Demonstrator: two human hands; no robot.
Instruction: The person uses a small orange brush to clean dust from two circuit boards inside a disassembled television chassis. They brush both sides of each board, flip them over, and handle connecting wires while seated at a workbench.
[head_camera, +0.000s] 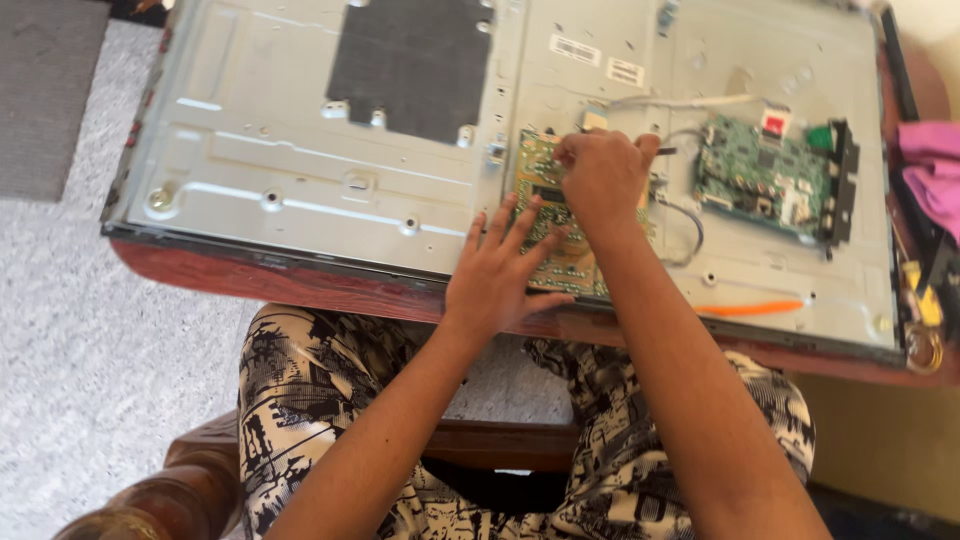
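On the panel's (300, 190) near edge, the left hand (500, 268) lies flat, fingers spread, on the board (545, 175), while the right hand (600, 175), just beyond, pinches a thin tool (666, 151) pointing right.

support: reddish wooden table (300, 285) | on it: opened flat-screen panel, metal back up (300, 130) | right edge: pink cloth (935, 165)

Both bare arms reach far from the near edge. The left hand (497, 268) lies flat, palm down, fingers spread. Just right and farther, the right hand (601, 175) is curled, fingertips pinched together.
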